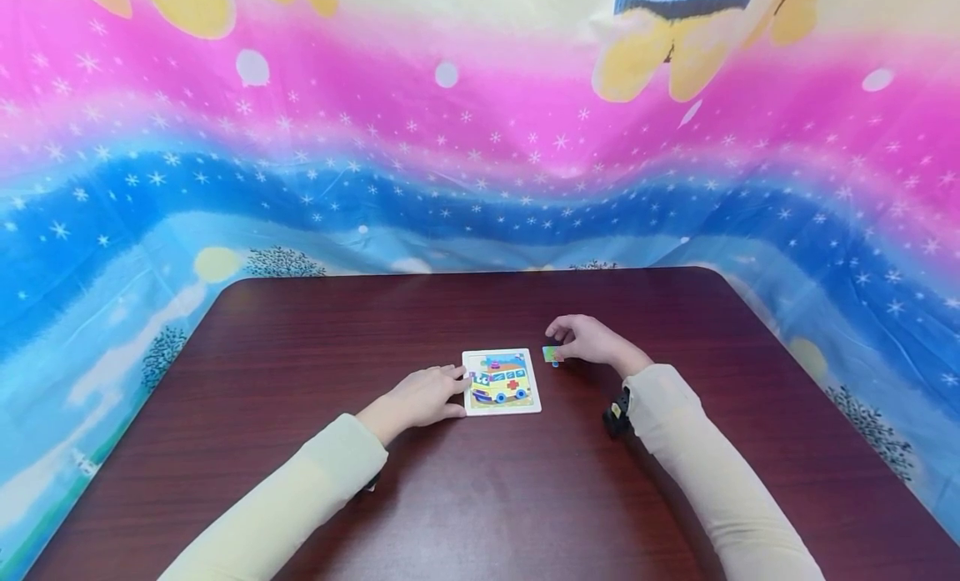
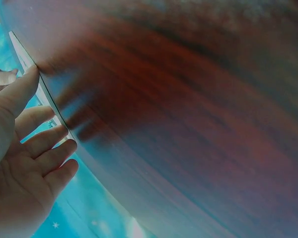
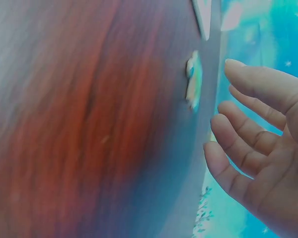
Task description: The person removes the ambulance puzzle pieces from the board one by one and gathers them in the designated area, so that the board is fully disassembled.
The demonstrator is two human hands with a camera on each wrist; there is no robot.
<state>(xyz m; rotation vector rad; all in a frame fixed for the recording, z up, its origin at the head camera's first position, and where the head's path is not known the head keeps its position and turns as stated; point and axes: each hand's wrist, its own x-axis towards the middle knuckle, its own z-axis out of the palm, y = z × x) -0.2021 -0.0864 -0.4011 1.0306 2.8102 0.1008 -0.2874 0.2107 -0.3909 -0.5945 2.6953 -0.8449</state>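
Observation:
A white-framed jigsaw puzzle (image 1: 502,383) with a yellow ambulance picture lies flat on the table. My left hand (image 1: 425,395) is at its left side, thumb and fingertips resting at the frame's edge; in the left wrist view the frame (image 2: 21,47) is seen edge-on, partly behind the thumb. Just right of the puzzle lies a loose green and blue jigsaw piece (image 1: 551,355). Over it is my right hand (image 1: 595,343), and its fingers are loosely bent. The right wrist view shows the piece (image 3: 195,82) on the table, a gap between it and the right hand's thumb and fingers.
The dark red-brown wooden table (image 1: 487,498) carries the puzzle and the piece. Behind it and along its sides hangs a pink and blue patterned cloth (image 1: 450,147). Each wrist wears a small black camera, the right one (image 1: 617,414) beside the cuff.

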